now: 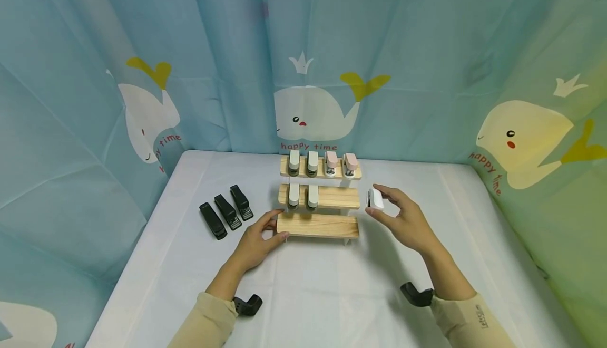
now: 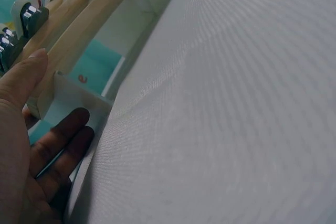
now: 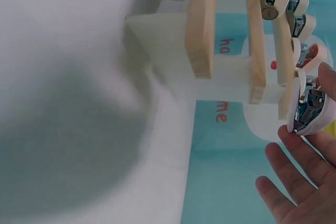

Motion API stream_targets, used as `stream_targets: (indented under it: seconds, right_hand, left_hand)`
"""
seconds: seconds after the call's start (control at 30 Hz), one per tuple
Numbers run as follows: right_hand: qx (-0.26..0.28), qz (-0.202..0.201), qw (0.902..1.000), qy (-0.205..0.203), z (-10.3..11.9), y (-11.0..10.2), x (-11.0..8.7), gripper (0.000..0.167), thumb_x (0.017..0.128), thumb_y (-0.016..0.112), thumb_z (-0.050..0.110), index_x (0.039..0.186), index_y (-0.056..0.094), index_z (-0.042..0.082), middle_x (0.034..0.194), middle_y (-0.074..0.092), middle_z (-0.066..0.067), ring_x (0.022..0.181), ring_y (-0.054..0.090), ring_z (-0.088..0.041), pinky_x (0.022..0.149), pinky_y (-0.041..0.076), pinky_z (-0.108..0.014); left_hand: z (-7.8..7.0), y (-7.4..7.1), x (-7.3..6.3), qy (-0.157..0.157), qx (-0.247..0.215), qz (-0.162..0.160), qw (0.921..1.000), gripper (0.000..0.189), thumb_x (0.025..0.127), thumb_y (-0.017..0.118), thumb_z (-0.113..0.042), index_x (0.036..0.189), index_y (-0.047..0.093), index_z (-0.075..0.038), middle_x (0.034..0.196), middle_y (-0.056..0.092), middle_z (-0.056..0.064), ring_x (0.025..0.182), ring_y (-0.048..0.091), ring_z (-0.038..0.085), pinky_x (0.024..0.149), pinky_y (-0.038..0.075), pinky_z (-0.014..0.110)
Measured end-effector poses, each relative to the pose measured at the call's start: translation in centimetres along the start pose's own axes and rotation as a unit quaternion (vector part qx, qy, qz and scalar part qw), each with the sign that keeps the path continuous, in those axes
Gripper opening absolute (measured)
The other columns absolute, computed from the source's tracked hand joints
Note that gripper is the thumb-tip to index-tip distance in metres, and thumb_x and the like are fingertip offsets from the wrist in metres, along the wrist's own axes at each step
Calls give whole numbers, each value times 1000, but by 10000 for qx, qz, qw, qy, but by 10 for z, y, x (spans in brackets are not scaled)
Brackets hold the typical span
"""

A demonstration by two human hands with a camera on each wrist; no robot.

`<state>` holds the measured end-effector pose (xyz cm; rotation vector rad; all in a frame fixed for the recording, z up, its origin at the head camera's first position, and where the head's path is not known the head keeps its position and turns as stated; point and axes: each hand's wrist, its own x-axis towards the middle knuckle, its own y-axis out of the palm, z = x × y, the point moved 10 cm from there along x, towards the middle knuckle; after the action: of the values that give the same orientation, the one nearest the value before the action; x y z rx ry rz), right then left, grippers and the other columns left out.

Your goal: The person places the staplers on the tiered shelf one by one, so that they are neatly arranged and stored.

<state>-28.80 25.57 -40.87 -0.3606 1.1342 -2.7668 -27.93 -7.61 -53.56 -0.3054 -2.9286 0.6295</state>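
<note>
Your beige sleeves [image 1: 206, 319] come nearest, a black device [image 1: 248, 306] at each cuff. Your left hand [image 1: 255, 245] has thumb and a finger closed on the left end of the wooden rack's lowest step [image 1: 317, 225], two other fingers loosely extended below it. Your right hand [image 1: 405, 220] pinches a white stapler [image 1: 376, 199], fingers and thumb parted only by its width, just right of the rack. Two pale staplers [image 1: 294, 162] and two pink staplers [image 1: 331, 161] line the top step; two more pale ones stand on the middle step's left half. Three black staplers [image 1: 227, 211] lie on the bench [image 1: 308, 295], left of your left hand.
</note>
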Motion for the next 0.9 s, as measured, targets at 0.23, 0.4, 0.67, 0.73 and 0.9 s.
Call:
stream_targets:
  seconds: [0.23, 0.4, 0.67, 0.73, 0.9]
  right_hand:
    - [164, -35, 9996, -242, 14, 2, 2, 64, 95, 77, 33, 152, 52, 17, 146, 57, -14, 134, 52, -36, 107, 41, -64]
    - [189, 11, 9993, -329, 23, 6, 3, 65, 95, 78, 32, 152, 52, 15, 145, 59, -12, 133, 53, -34, 108, 41, -61]
    - [247, 57, 9987, -440, 37, 12, 5, 65, 94, 79, 32, 151, 53, 16, 145, 59, -10, 133, 53, -33, 108, 41, -61]
    - [263, 63, 9985, -475, 40, 14, 6, 66, 93, 79, 33, 151, 53, 15, 146, 59, -9, 133, 53, -33, 108, 42, -61]
    - [313, 87, 9981, -526, 46, 20, 9, 67, 93, 80, 33, 151, 53, 14, 142, 61, -9, 132, 54, -32, 109, 42, -60]
  left_hand:
    - [0, 0, 0, -50, 27, -7, 10000, 66, 92, 78, -45, 151, 50, -36, 116, 73, -9, 120, 67, 19, 111, 43, 56]
    - [0, 0, 0, -57, 29, -10, 10000, 64, 92, 78, -46, 149, 50, -41, 116, 72, -10, 120, 67, 19, 111, 44, 56]
    - [0, 0, 0, 5, 15, -16, 10000, 65, 92, 77, -47, 151, 50, -39, 117, 73, -10, 120, 67, 18, 110, 44, 56]
    - [0, 0, 0, 3, 18, -18, 10000, 66, 92, 77, -48, 151, 50, -38, 117, 73, -10, 120, 67, 18, 110, 44, 56]
    - [3, 0, 0, -29, 10, -28, 10000, 65, 92, 77, -50, 150, 49, -42, 115, 72, -11, 119, 67, 17, 110, 44, 56]
